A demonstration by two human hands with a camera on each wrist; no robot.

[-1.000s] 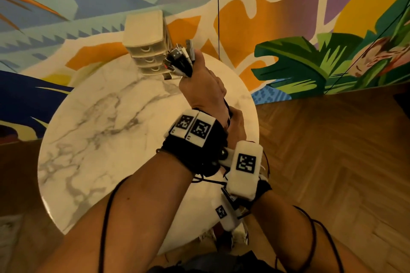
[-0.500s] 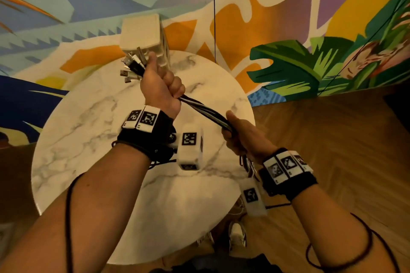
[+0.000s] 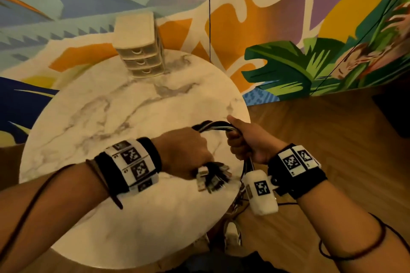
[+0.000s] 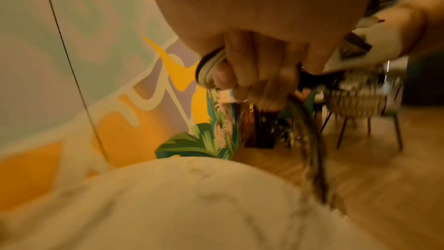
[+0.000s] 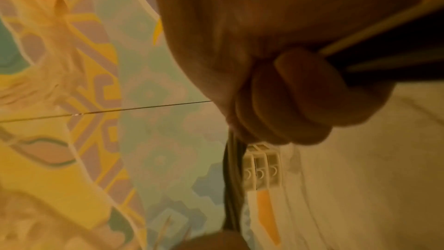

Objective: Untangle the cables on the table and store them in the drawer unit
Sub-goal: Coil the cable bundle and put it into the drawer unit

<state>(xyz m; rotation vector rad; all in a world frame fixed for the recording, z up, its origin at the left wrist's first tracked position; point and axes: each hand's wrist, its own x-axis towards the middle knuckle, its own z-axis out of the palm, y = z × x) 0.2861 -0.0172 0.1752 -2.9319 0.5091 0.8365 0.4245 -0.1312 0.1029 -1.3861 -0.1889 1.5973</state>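
A bundle of black and white cables (image 3: 214, 127) arches in a short loop between my two hands, above the near right part of the round marble table (image 3: 115, 117). My left hand (image 3: 188, 154) grips one end in a fist, and several plugs (image 3: 210, 178) stick out below it. My right hand (image 3: 245, 141) grips the other side, with the remaining cable hanging past the table edge. In the left wrist view my fingers (image 4: 242, 67) curl round the cables (image 4: 207, 69). The beige three-drawer unit (image 3: 139, 51) stands at the table's far edge with its drawers closed, also showing as the drawer unit (image 5: 261, 170).
A painted mural wall (image 3: 288, 29) rises right behind the table and the unit. Wooden floor (image 3: 321, 139) lies to the right, beyond the table edge by my right hand. Chairs (image 4: 360, 102) stand further off. My shoe (image 3: 231, 232) shows under the table rim.
My left hand has come back from near the drawer unit to the near right of the table, folding the stretched bundle into a short loop. Both hands are now close together.
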